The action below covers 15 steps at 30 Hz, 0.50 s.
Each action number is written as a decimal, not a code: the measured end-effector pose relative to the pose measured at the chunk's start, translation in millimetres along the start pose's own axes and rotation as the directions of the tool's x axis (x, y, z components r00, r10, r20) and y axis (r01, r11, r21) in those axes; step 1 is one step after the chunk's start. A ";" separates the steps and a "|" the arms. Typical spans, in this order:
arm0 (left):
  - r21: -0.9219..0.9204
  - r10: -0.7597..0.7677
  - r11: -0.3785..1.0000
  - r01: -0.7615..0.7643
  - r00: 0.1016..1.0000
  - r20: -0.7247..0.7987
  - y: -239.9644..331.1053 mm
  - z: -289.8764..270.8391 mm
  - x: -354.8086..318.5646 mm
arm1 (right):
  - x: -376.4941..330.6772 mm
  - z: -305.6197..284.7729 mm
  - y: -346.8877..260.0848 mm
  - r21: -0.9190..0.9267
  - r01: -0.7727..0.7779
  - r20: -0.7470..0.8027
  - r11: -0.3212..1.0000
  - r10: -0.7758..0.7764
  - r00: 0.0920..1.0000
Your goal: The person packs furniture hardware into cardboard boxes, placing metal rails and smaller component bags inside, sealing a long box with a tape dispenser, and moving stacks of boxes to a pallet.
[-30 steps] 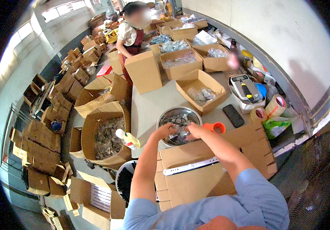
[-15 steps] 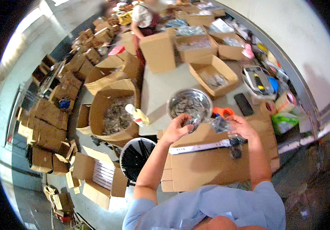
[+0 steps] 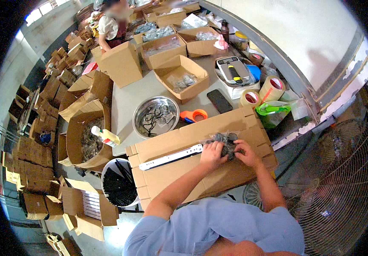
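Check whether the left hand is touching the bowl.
Apart. The head view shows the left hand at the bag, with bare cardboard plainly visible between it and the bowl.

Head view, single feed on my monitor: wide fisheye, left unit of a side-by-side pair worn on the person's head; upright, unmirrored. Faces down and forward, past the blue shirt [image 3: 209,215] along the lower edge. Close range: left hand [image 3: 213,154] and right hand [image 3: 246,153], right of centre, over a cardboard sheet [image 3: 167,176]. Middle range: grey table [image 3: 125,106]. Far range: a co-worker [image 3: 108,28], small, at upper left. Toward my rim: pale wall [image 3: 286,34] and wire-guarded fan [image 3: 335,187], edges bowed; corners black.
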<state>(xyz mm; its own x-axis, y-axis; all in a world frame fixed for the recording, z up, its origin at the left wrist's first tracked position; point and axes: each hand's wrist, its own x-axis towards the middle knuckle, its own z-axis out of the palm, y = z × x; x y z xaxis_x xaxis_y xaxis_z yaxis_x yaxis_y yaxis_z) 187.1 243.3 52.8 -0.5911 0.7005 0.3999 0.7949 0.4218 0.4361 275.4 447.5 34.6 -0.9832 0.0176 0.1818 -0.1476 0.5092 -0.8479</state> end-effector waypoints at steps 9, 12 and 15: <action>-0.062 0.206 0.976 -0.210 0.976 -0.075 37.7 5.5 24.0 | 11.9 -8.3 -39.7 0.556 0.022 -0.257 0.831 0.146 0.955; -0.242 0.093 0.966 -0.095 0.995 -0.020 47.0 13.8 22.7 | 22.9 -29.5 -14.2 0.434 -0.186 -0.226 0.881 0.307 0.924; 0.109 0.029 0.993 -0.035 0.998 0.051 41.6 -10.0 13.4 | 20.6 -52.5 21.0 0.358 -0.237 -0.303 0.903 0.353 0.885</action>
<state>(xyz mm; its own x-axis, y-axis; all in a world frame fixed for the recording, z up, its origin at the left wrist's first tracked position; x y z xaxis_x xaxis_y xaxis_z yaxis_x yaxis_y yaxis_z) 210.9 264.5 84.4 -0.5599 0.7408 0.3712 0.8251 0.4578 0.3311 257.6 503.8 46.7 -0.8899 0.4560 0.0129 0.0612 0.1473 -0.9872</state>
